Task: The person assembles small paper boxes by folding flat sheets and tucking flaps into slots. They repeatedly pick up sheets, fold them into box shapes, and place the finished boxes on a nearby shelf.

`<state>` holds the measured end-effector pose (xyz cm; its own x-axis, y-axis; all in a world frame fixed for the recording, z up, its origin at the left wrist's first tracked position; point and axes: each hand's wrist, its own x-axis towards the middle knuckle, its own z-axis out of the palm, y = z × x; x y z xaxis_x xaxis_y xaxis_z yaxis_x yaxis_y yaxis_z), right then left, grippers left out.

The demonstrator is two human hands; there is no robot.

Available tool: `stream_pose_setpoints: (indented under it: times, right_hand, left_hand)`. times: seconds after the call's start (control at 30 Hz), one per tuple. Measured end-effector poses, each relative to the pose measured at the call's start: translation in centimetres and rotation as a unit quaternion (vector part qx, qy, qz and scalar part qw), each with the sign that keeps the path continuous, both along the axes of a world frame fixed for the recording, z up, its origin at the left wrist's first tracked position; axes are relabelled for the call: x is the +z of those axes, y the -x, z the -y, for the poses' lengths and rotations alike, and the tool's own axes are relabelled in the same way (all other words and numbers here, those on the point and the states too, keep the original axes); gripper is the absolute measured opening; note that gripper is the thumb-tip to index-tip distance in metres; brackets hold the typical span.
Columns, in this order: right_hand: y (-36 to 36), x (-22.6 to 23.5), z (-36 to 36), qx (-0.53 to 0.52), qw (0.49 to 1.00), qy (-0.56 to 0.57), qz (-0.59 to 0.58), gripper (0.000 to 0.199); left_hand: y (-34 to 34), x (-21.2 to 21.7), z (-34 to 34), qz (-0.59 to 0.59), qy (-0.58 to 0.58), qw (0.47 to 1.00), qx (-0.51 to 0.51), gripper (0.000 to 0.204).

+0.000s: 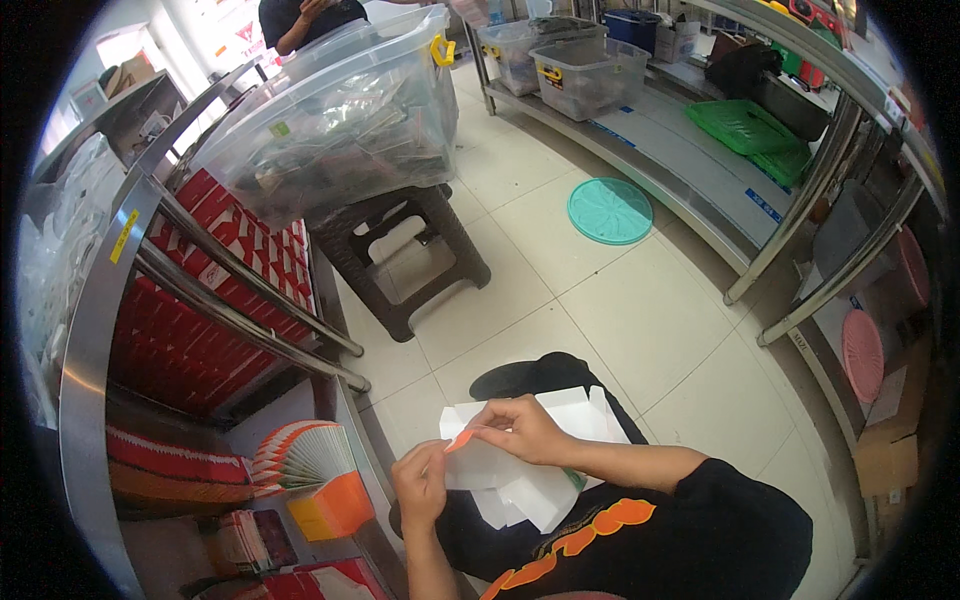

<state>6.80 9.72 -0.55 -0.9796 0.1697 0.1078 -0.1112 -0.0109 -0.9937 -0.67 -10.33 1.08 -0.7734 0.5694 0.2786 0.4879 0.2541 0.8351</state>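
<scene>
On my lap lies an unfolded white carton [540, 498], its flaps spread out. Above its left part, both hands meet at a small orange strip [461, 439]. My left hand [421, 482] pinches one end of it between thumb and fingers. At the other end my right hand [524, 430] is closed on it, with its fingertips bent over. Whether the strip is joined to the carton cannot be made out. A bit of green [576, 480] shows at the carton's right edge, partly hidden under my right forearm.
Left, a metal rack [85, 440] holds red boxes [165, 335] and a fan of orange-edged cards [305, 455]. Ahead, a clear bin [330, 165] sits on a dark stool [462, 240]. A turquoise lid [610, 210] lies on the floor by a low shelf [660, 165]. Another person [300, 22] is beyond.
</scene>
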Motion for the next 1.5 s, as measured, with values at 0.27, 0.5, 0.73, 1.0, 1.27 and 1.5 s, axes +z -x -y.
stream_pose_setpoints:
  times: [0.27,0.5,0.73,1.0,1.27,1.5]
  right_hand:
    - [-0.7,1.5,-0.7,0.025,0.995,-0.070,-0.065,0.017]
    - [0.3,1.8,0.2,0.000,0.993,-0.054,-0.103,0.015]
    - [0.6,1.9,0.2,-0.097,0.946,-0.238,-0.198,0.015]
    - [1.4,2.4,-1.0,-0.100,0.960,-0.191,-0.180,0.016]
    - [1.8,2.4,-0.8,-0.127,0.937,-0.248,-0.213,0.018]
    - [2.5,2.7,-1.9,-0.111,0.943,-0.237,-0.207,0.016]
  left_hand:
    - [0.4,0.3,-0.4,-0.024,0.043,0.997,0.057,0.015]
    - [-0.9,-3.1,-4.5,0.046,-0.151,0.944,0.289,0.026]
    - [-2.4,-3.2,-5.8,0.125,-0.342,0.908,0.208,0.008]
    - [-2.2,-2.3,-6.2,0.182,-0.317,0.913,0.181,0.006]
    - [-2.2,-1.7,-7.0,0.213,-0.343,0.895,0.192,0.006]
    - [-1.8,-1.2,-7.2,0.206,-0.310,0.910,0.182,0.006]
